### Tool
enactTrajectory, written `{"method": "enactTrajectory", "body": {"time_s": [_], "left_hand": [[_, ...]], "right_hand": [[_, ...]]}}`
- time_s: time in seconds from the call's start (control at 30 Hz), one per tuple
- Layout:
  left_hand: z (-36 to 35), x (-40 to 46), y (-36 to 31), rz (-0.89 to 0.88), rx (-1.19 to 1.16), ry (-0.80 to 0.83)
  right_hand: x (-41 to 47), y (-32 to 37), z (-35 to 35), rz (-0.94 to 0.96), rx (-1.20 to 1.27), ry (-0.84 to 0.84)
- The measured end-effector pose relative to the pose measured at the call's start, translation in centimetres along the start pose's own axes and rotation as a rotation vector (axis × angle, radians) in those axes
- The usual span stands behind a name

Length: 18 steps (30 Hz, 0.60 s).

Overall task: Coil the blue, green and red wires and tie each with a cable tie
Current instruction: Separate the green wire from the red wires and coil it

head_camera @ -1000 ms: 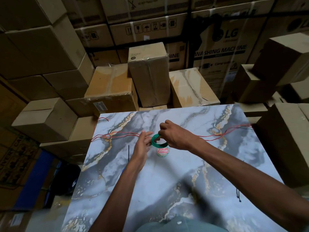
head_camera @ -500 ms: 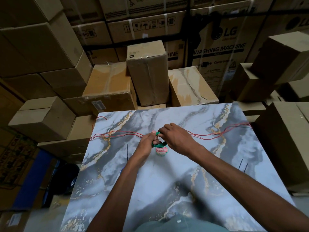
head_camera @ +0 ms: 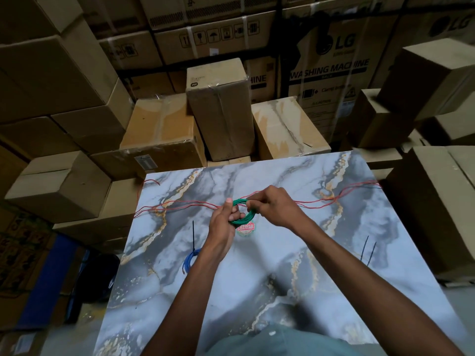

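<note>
Both hands are keeping a closed grip on the green wire coil, which is hovering just above the far middle of the marble-patterned desk. Fingers of the left hand are pinching the coil's near-left arc, thumb pointing up at the top, while the right hand is pinching the opposite arc from the right. A round red-and-green label is dangling below the coil.

Thin insulated wire like this is probably handling as light and springy: the loops are wanting to fan open as soon as pressure is eased, so the best hold seems to be across all the turns at once, pinching the bundle flat where the tie should go. The insulation is likely a little slick, so a firm pinch is mattering more than force.

Still uncoiled, the red wire is lying in long loose strands across the far part of the desk, passing behind the hands. Looking already tied, the blue wire coil is resting near the left forearm, with a black cable tie sticking up from it. Two spare cable ties are lying well apart to the right, within the right hand's reach.
</note>
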<state>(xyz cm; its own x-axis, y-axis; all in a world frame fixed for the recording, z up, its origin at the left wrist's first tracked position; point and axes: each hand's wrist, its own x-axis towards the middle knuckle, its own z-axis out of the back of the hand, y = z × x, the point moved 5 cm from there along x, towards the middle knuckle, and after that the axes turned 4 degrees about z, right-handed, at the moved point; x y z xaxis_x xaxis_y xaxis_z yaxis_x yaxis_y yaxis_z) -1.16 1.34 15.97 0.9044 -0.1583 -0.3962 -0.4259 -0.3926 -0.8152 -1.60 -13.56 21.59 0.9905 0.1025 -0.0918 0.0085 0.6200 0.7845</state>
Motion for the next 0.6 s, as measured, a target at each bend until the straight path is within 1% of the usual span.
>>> {"method": "enactTrajectory", "body": {"time_s": [0.1, 0.2, 0.4, 0.53, 0.6], "left_hand": [[-0.5, 0.0, 0.1, 0.078, -0.108, 0.021], [-0.9, -0.5, 0.2, 0.136, -0.167, 0.033], [-1.5, -1.0, 0.7, 0.153, -0.268, -0.016], [-1.4, -0.5, 1.2, 0.168, -0.23, -0.064], [-1.5, -0.3, 1.5, 0.164, -0.216, -0.067]], "right_hand": [[-0.1, 0.0, 0.3, -0.019, 0.088, -0.07], [0.0, 0.0, 0.5, -0.011, 0.101, -0.112], [-0.3, -0.9, -0.3, -0.002, 0.172, -0.205], [-0.5, -1.9, -1.3, 0.011, 0.276, -0.149], [-0.5, -2.9, -1.8, -0.026, 0.374, -0.125]]}}
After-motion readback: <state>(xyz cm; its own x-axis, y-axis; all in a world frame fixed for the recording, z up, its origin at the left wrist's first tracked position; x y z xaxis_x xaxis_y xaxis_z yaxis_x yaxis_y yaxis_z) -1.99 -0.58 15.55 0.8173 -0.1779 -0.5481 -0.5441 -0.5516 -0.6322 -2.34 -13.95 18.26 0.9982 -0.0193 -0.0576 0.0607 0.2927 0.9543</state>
